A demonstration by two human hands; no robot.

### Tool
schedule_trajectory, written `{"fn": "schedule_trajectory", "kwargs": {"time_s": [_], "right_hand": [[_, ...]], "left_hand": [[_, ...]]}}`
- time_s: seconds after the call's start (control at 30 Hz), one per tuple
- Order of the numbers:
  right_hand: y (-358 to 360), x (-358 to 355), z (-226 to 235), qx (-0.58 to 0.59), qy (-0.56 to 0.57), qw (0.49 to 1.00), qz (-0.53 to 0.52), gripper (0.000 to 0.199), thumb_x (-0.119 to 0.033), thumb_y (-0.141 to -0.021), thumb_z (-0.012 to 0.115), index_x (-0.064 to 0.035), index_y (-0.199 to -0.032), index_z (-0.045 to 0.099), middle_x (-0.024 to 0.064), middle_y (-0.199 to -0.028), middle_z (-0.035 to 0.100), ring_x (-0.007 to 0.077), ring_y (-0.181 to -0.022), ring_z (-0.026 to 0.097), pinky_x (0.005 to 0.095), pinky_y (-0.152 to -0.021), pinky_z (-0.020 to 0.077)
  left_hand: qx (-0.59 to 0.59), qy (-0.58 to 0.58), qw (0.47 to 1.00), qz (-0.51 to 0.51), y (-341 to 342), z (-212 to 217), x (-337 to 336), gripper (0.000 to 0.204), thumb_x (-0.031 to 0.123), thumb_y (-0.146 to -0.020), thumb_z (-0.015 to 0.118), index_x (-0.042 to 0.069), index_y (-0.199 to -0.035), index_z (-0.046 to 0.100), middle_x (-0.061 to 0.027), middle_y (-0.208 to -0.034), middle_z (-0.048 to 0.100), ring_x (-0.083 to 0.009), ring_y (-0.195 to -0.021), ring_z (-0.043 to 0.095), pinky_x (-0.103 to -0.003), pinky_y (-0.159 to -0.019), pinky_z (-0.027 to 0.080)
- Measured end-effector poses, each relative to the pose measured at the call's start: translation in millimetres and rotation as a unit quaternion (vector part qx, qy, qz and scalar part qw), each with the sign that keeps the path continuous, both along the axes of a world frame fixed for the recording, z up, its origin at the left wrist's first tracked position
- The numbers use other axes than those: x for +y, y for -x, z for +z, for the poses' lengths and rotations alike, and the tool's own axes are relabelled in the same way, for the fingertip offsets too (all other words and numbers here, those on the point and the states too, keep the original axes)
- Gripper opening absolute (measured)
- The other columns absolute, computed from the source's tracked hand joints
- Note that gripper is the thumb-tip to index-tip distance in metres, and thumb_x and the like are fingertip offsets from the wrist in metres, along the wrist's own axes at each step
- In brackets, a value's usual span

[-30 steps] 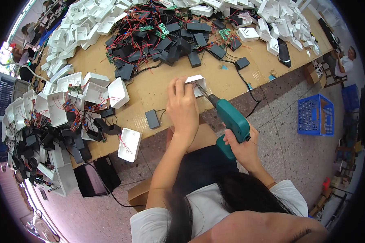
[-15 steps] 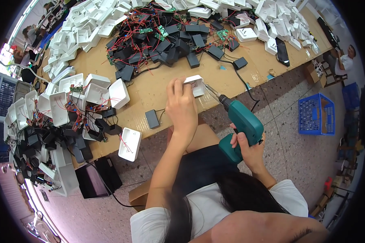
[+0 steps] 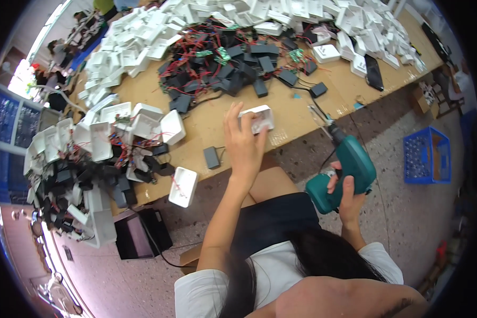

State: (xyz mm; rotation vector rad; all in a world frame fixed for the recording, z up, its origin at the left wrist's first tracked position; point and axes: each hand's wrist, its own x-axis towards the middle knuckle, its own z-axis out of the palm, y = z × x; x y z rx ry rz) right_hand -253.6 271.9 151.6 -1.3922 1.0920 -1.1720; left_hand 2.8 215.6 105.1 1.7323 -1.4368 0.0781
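My left hand (image 3: 243, 142) rests on a small white plastic case (image 3: 259, 117) lying open on the wooden table (image 3: 206, 119), fingers holding its near side. My right hand (image 3: 346, 192) grips the handle of a teal cordless screwdriver (image 3: 344, 167), held off the table edge over the floor with its bit pointing up toward the table. The bit is apart from the case. A small black block (image 3: 211, 157) lies on the table left of my left hand.
Heaps of white cases (image 3: 127, 45) and black modules with red wires (image 3: 217, 63) cover the table's far side and left end. One white case (image 3: 183, 186) hangs over the near edge. A blue crate (image 3: 426, 155) stands on the floor at right.
My right hand has drawn the screwdriver back from the white case, down and to the right off the table edge. My left hand stays on the case.
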Motion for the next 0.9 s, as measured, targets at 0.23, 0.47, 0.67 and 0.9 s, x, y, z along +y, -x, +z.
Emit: {"fn": "schedule_trajectory", "kwargs": {"time_s": [0.23,0.47,0.67,0.9], "right_hand": [[12.2,46.7,35.0,0.004,0.012,0.999,-0.044,0.043,-0.034,-0.111,0.050,0.0050,-0.126,0.059,0.0121,-0.119,0.065,0.0129,-0.074,0.060,0.0281,-0.064,0.0480],[17.4,86.2,74.1,-0.038,0.046,0.998,-0.021,0.043,-0.035,-0.112,0.048,0.0033,-0.127,0.058,0.0115,-0.121,0.065,0.0123,-0.074,0.060,0.0276,-0.064,0.0475],[25.6,81.1,88.8,-0.043,0.029,0.999,-0.004,0.040,-0.033,-0.111,0.049,0.0030,-0.128,0.059,0.0108,-0.122,0.065,0.0121,-0.075,0.060,0.0278,-0.065,0.0479],[60.7,34.1,94.2,-0.069,0.012,0.997,-0.027,0.036,-0.030,-0.111,0.050,0.0013,-0.126,0.060,0.0097,-0.120,0.066,0.0118,-0.073,0.059,0.0282,-0.065,0.0484]], "left_hand": [[0.056,-0.137,0.989,-0.021,-24.6,46.2,60.4,0.069,0.016,-0.077,0.088,0.011,-0.138,0.056,-0.0194,-0.128,0.058,-0.0433,-0.113,0.059,-0.052,-0.090,0.051],[0.252,-0.056,0.965,-0.048,-133.8,159.6,133.9,0.057,0.015,-0.081,0.087,0.006,-0.132,0.062,-0.0097,-0.116,0.072,-0.0134,-0.095,0.068,-0.028,-0.075,0.057],[0.000,0.026,0.974,0.227,-291.6,276.6,182.7,0.056,0.028,-0.082,0.088,0.000,-0.124,0.064,-0.0138,-0.099,0.073,-0.0237,-0.087,0.069,-0.038,-0.080,0.056],[-0.252,-0.238,0.783,0.517,-327.0,281.3,135.6,0.079,0.044,-0.076,0.088,0.008,-0.139,0.056,-0.0250,-0.143,0.056,-0.0440,-0.126,0.059,-0.052,-0.096,0.052]]}}
